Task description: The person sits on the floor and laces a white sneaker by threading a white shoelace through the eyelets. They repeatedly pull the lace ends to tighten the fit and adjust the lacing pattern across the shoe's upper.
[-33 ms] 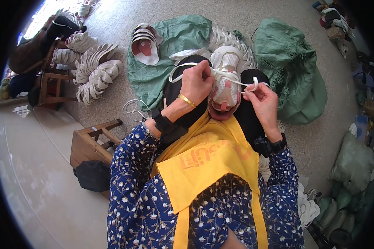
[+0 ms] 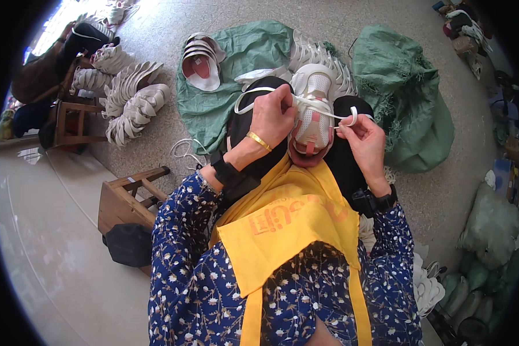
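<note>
A white sneaker (image 2: 313,134) with pink parts sits between my knees, its pink heel toward me. Whether it has a sole is hidden. White shoelace (image 2: 249,108) runs across its top and out to both sides. My left hand (image 2: 273,117), left of the sneaker, pinches the lace, a long loop of which curves out over my left knee. On the other side, my right hand (image 2: 365,141) holds the lace between thumb and fingertips, with a small loop standing above them. Both hands are close to the shoe's sides.
Stacked white shoe uppers (image 2: 135,104) lie at the left by a wooden stool (image 2: 75,121). More uppers (image 2: 202,62) rest on a green sack (image 2: 242,43) ahead. Another green sack (image 2: 401,98) is bunched at the right. A wooden stool (image 2: 121,205) lies near my left elbow.
</note>
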Demonstrator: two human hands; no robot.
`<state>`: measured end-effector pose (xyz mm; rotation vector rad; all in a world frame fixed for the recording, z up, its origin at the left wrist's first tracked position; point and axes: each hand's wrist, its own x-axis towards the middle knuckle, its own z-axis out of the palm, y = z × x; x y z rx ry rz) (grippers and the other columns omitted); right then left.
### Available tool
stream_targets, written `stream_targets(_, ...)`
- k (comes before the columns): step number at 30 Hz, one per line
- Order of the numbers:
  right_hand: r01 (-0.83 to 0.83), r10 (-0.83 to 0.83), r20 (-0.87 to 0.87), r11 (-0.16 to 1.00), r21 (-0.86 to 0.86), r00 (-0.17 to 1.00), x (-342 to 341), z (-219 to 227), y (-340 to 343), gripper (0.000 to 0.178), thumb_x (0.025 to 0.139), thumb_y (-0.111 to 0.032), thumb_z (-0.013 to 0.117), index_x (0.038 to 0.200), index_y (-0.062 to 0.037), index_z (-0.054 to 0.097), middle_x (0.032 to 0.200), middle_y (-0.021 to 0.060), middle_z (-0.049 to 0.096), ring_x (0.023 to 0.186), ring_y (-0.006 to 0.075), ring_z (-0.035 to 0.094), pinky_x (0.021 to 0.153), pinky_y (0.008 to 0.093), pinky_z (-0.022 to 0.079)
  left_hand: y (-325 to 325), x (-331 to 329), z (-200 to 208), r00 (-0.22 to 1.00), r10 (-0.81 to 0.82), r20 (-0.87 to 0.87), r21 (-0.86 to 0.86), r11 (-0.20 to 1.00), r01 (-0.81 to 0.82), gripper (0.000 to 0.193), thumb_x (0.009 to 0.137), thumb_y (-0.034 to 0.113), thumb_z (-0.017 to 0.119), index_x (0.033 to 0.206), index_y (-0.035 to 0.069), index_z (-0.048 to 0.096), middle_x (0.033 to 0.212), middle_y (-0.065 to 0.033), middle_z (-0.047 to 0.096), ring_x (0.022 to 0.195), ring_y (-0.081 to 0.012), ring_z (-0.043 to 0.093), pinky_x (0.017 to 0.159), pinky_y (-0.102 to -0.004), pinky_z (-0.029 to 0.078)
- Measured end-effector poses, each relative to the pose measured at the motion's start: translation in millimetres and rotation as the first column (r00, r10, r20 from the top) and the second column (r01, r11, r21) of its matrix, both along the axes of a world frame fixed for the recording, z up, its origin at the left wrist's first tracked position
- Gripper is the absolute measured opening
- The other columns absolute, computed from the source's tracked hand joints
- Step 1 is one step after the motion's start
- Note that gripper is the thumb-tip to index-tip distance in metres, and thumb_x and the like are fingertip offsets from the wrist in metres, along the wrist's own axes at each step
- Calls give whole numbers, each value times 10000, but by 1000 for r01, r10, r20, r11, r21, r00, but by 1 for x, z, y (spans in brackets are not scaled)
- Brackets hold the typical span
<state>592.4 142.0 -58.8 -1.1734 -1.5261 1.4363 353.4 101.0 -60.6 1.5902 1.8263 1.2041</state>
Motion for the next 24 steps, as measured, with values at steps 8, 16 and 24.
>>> stream_targets(8, 40, -39, -11, 999, 34, 999, -7, -5, 3, 39, 945, 22, 667, 983, 28, 661, 886, 43, 721, 832, 112, 719, 773, 259, 608, 0, 11, 0, 969, -92, -229, 238, 960, 147, 170, 800, -28, 673, 821, 10, 508, 678, -144, 589, 579, -298, 619, 535, -388, 456)
stream_targets(16, 81, -78, -50, 995, 59, 996, -11, -11, 10, 49, 924, 28, 690, 968, 27, 666, 878, 34, 723, 792, 84, 697, 737, 245, 597, -5, 4, -1, 996, -61, -65, 28, 998, 63, 215, 828, 28, 750, 856, 13, 538, 688, -102, 648, 584, -212, 669, 558, -331, 508)
stream_targets(24, 78, -87, 56, 987, 139, 995, -16, -13, 8, 59, 891, 10, 725, 933, 9, 685, 815, 35, 730, 748, 77, 698, 703, 239, 571, -4, 3, -1, 998, -54, -36, 14, 998, 55, 227, 820, 39, 766, 864, 9, 545, 711, -92, 671, 617, -204, 695, 578, -318, 527)
